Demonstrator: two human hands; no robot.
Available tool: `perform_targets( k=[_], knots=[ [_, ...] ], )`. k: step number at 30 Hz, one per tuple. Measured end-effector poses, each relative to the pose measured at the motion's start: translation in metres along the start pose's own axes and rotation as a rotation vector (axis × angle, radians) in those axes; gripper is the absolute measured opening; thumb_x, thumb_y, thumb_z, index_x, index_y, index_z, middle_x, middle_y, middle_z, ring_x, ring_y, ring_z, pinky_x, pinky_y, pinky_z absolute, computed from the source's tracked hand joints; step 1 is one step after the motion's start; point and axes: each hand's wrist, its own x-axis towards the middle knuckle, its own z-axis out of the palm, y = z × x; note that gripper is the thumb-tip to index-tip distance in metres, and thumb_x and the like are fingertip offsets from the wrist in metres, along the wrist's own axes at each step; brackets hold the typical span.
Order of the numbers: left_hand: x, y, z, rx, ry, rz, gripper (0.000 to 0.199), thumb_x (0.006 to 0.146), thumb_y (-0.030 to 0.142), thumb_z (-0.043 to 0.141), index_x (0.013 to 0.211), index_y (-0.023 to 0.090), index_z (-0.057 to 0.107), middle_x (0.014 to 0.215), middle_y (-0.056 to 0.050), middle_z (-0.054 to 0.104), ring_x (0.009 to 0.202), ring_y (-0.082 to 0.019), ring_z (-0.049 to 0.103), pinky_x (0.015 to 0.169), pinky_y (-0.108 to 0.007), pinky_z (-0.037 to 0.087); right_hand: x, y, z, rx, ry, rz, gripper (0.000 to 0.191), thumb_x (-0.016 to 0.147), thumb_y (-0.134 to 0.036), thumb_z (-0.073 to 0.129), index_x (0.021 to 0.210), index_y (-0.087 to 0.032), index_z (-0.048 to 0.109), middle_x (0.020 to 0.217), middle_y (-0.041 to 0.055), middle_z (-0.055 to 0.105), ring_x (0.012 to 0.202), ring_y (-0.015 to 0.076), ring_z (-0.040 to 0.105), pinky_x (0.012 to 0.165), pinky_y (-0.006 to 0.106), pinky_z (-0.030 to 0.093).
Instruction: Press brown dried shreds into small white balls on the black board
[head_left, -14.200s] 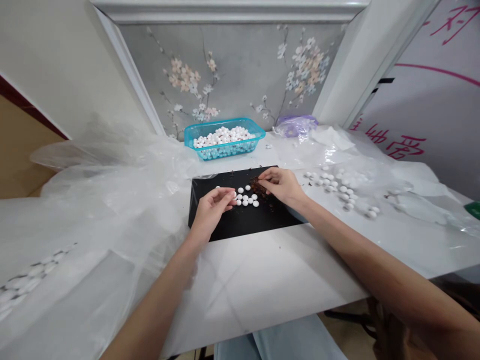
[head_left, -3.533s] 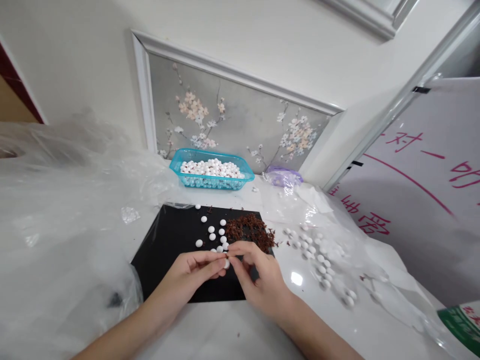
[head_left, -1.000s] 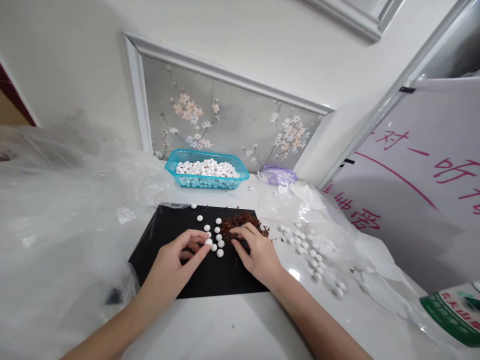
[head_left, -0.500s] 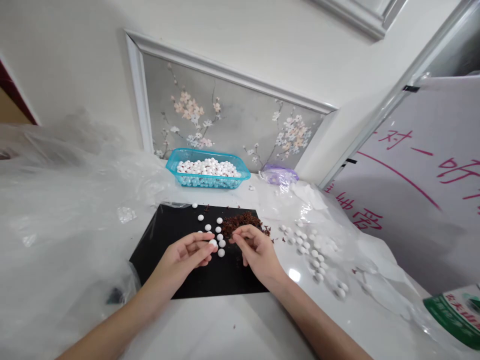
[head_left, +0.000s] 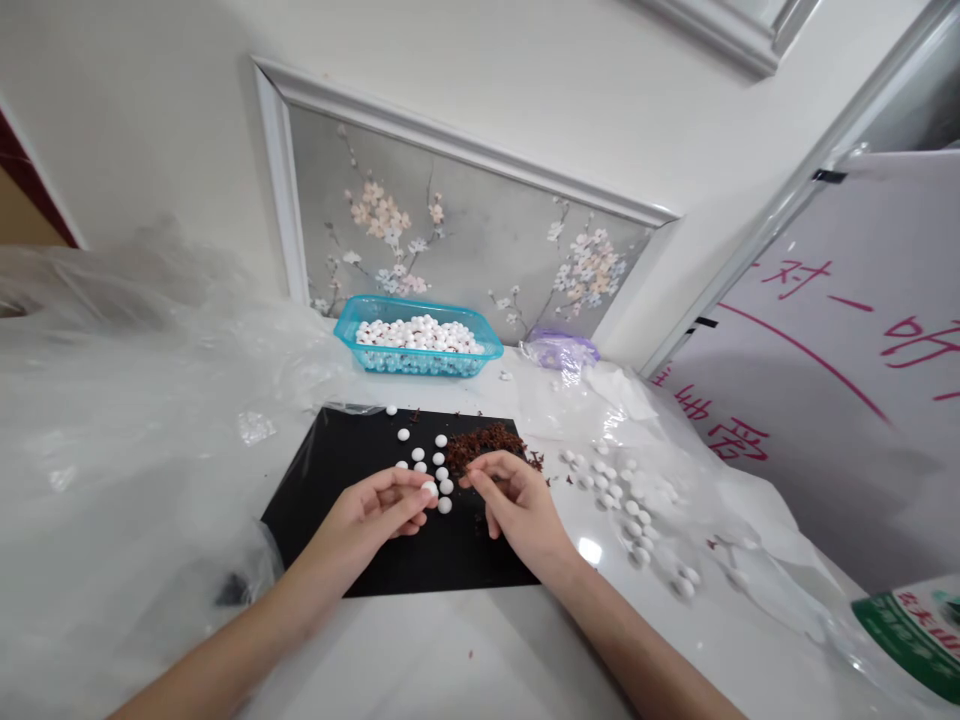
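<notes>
Between the thumb and fingers of my left hand (head_left: 382,503) is a small white ball (head_left: 430,489). My right hand (head_left: 514,500) is closed in a pinch beside the heap of small reddish-brown pieces (head_left: 484,442); a tiny brown piece seems to show at its fingertips, too small to name. Both hands are over a black mat (head_left: 322,500), a short gap apart. Several loose white balls (head_left: 440,441) lie on the mat beyond and between the hands, some partly hidden by my left fingers.
A blue plastic basket (head_left: 420,368) full of white balls stands against the wall. More white balls (head_left: 630,508) lie to the right near clear plastic. Plastic sheeting (head_left: 135,430) bulges at the left. A green-labelled container (head_left: 911,640) is at the right edge.
The view has shifted very slightly. Both hands keep nearly the same pose, the white ball still in my left fingers.
</notes>
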Motion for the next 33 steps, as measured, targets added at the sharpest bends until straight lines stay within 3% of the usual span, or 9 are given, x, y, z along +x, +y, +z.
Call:
perform_targets(
  k=[7, 13, 16, 18, 20, 22, 27, 33],
  knots=[
    [0.003, -0.001, -0.001, -0.025, 0.01, -0.014, 0.031, 0.068, 0.041, 0.069, 0.09, 0.02, 0.066, 0.083, -0.002, 0.068, 0.072, -0.012, 0.059, 0.072, -0.023, 0.047, 0.002, -0.002, -0.003, -0.066, 0.049, 0.098, 0.03, 0.072, -0.038, 0.061, 0.088, -0.013, 0.064, 0.057, -0.0031, 0.055, 0.032, 0.0025, 0.039, 0.034, 0.017, 0.032],
    [0.004, -0.003, -0.001, 0.004, -0.023, 0.009, 0.034, 0.069, 0.043, 0.068, 0.092, 0.018, 0.064, 0.084, -0.003, 0.068, 0.073, -0.013, 0.059, 0.071, -0.024, 0.047, 0.0, -0.005, -0.002, 0.045, -0.018, 0.119, 0.032, 0.073, -0.038, 0.061, 0.094, -0.013, 0.062, 0.08, 0.0032, 0.065, 0.032, 0.0006, 0.04, 0.034, 0.017, 0.033],
    [0.006, -0.006, -0.003, 0.026, -0.05, 0.021, 0.036, 0.068, 0.044, 0.068, 0.092, 0.018, 0.064, 0.085, -0.003, 0.068, 0.074, -0.012, 0.058, 0.071, -0.023, 0.047, -0.003, -0.007, 0.0, 0.141, -0.098, 0.11, 0.028, 0.074, -0.038, 0.063, 0.088, -0.014, 0.059, 0.077, 0.0015, 0.065, 0.032, 0.0005, 0.04, 0.033, 0.015, 0.029],
    [0.008, -0.008, -0.003, 0.038, -0.053, 0.028, 0.037, 0.068, 0.045, 0.068, 0.093, 0.018, 0.064, 0.085, -0.002, 0.068, 0.074, -0.012, 0.058, 0.07, -0.023, 0.047, -0.004, -0.009, 0.001, 0.195, -0.123, 0.106, 0.025, 0.076, -0.038, 0.063, 0.083, -0.015, 0.057, 0.061, -0.0035, 0.058, 0.031, 0.0005, 0.037, 0.032, 0.014, 0.028],
    [0.008, -0.009, -0.003, 0.044, -0.061, 0.032, 0.036, 0.068, 0.044, 0.068, 0.093, 0.018, 0.064, 0.083, -0.002, 0.067, 0.073, -0.012, 0.057, 0.07, -0.023, 0.047, -0.005, -0.009, 0.003, 0.231, -0.151, 0.124, 0.025, 0.077, -0.039, 0.062, 0.084, -0.016, 0.055, 0.045, -0.0095, 0.043, 0.031, 0.0013, 0.03, 0.033, 0.014, 0.029],
    [0.008, -0.008, -0.002, 0.052, -0.069, 0.037, 0.035, 0.068, 0.044, 0.068, 0.092, 0.018, 0.065, 0.08, -0.002, 0.066, 0.071, -0.011, 0.057, 0.069, -0.022, 0.046, -0.006, -0.009, 0.004, 0.228, -0.199, 0.144, 0.025, 0.079, -0.041, 0.06, 0.084, -0.017, 0.054, 0.039, -0.012, 0.03, 0.033, 0.0023, 0.025, 0.033, 0.014, 0.031],
    [0.007, -0.007, -0.002, 0.076, -0.094, 0.073, 0.03, 0.069, 0.042, 0.067, 0.087, 0.017, 0.067, 0.08, -0.002, 0.066, 0.071, -0.011, 0.056, 0.069, -0.022, 0.046, -0.01, -0.003, 0.006, 0.133, -0.281, 0.127, 0.027, 0.083, -0.044, 0.054, 0.085, -0.017, 0.052, 0.042, -0.0115, 0.031, 0.032, 0.0017, 0.026, 0.033, 0.014, 0.031],
    [0.006, -0.012, -0.005, 0.121, -0.124, 0.114, 0.025, 0.073, 0.041, 0.065, 0.082, 0.018, 0.068, 0.076, -0.001, 0.065, 0.068, -0.01, 0.054, 0.067, -0.021, 0.045, -0.011, -0.001, 0.01, 0.076, -0.244, 0.106, 0.028, 0.082, -0.044, 0.054, 0.084, -0.017, 0.051, 0.045, -0.0113, 0.034, 0.03, 0.0014, 0.031, 0.031, 0.013, 0.031]
  ],
)
